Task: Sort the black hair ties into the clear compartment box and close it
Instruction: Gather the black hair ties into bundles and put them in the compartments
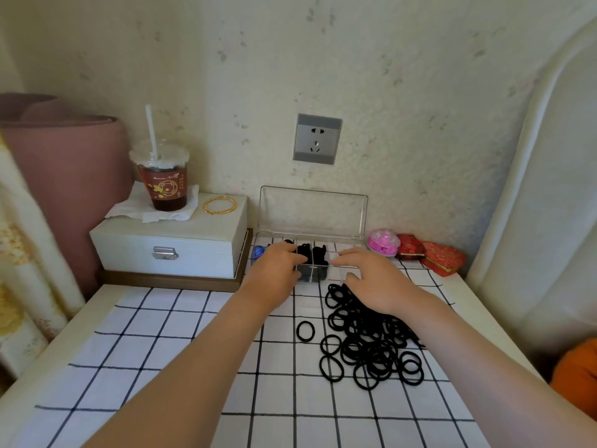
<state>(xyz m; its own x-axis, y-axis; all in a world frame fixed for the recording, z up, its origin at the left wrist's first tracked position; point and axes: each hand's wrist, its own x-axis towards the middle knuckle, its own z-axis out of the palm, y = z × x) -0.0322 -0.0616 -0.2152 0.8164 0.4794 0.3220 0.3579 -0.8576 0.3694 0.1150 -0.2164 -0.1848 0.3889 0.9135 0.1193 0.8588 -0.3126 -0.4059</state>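
Got few black hair ties [311, 252] into the open clear compartment box [350, 245], far centre, with a big pile [368, 344] unsorted near right, and had left hand [274, 273] and right hand [374, 279] at its rim, fingers bent, hold untellable.

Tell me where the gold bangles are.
Head view, left rear: the gold bangles lie on the white box lid, right of the drink cup, left of the clear compartment box.

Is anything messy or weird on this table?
Nothing looks spilled or broken. The messy bit is the heap of black hair ties lying loose on the checked cloth, with one tie apart to its left. The clear box has its lid up.
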